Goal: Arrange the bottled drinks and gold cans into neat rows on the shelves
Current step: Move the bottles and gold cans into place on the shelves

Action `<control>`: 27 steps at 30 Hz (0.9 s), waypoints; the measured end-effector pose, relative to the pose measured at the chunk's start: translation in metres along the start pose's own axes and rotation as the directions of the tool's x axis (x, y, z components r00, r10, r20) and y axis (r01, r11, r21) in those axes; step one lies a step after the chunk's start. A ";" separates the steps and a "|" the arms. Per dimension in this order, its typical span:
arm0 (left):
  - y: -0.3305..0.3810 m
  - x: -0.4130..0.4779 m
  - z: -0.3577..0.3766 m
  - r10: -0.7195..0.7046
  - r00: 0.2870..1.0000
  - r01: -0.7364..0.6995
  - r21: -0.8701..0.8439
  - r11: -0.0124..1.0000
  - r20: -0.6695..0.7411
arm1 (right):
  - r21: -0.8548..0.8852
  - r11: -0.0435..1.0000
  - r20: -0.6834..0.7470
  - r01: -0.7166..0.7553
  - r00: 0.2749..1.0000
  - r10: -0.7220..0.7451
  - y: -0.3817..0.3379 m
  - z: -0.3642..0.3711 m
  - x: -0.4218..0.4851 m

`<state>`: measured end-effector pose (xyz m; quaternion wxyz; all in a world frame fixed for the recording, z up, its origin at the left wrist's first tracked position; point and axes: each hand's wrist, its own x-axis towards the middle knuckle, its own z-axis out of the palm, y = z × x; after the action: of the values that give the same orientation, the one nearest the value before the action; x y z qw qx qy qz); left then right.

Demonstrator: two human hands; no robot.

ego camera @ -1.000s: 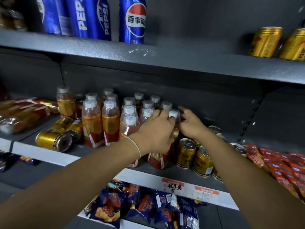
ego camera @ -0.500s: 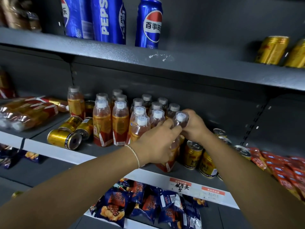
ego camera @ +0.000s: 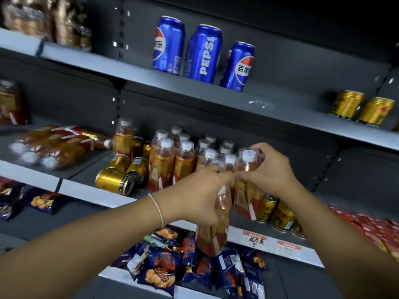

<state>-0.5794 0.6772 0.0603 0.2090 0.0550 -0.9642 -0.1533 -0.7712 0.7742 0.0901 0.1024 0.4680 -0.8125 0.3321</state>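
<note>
The left hand (ego camera: 198,197) is wrapping its fingers (ego camera: 216,172) round a clear plastic bottle (ego camera: 212,238); the right hand (ego camera: 269,169) is gripping a white-capped bottle (ego camera: 248,162).

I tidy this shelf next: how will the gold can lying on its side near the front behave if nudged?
The gold can lies on its curved side, so it would probably roll. Its end faces the shelf edge, so likely sideways, not off. Looks metal, probably stiff.

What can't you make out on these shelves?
Head view:
- Neck of the tilted bottle: covered by the left hand.
- Lying bottles, far left: blurred, labels unreadable.
- Right price tag: print blurred.
- Red packets: cut off by the right edge.
- Gold cans: partly behind the bottle in the right hand.
</note>
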 end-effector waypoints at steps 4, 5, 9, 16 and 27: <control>-0.029 -0.055 -0.024 -0.110 0.989 0.115 -0.049 0.992 0.100 | 0.004 0.995 0.171 -0.099 0.981 0.096 -0.054 0.017 -0.024; -0.038 -0.070 -0.030 -0.147 0.981 0.153 -0.042 0.987 0.124 | 0.030 0.992 0.209 -0.126 0.971 0.117 -0.068 0.027 -0.031; -0.078 -0.131 -0.052 -0.275 0.954 0.274 0.028 0.961 0.121 | 0.110 0.987 0.293 -0.121 0.953 0.084 -0.130 0.082 -0.054; -0.150 -0.248 -0.110 -0.508 0.860 0.509 0.162 0.845 -0.053 | 0.185 0.982 0.369 0.049 0.922 -0.115 -0.251 0.198 -0.076; -0.229 -0.396 -0.186 -0.745 0.588 0.804 0.128 0.581 -0.315 | 0.381 0.890 0.476 0.251 0.772 -0.421 -0.407 0.309 -0.092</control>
<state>-0.1322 0.4767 -0.0048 0.2199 0.5167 -0.8219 -0.0959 -0.3394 0.5023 -0.0071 -0.1466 0.6920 -0.6500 0.2778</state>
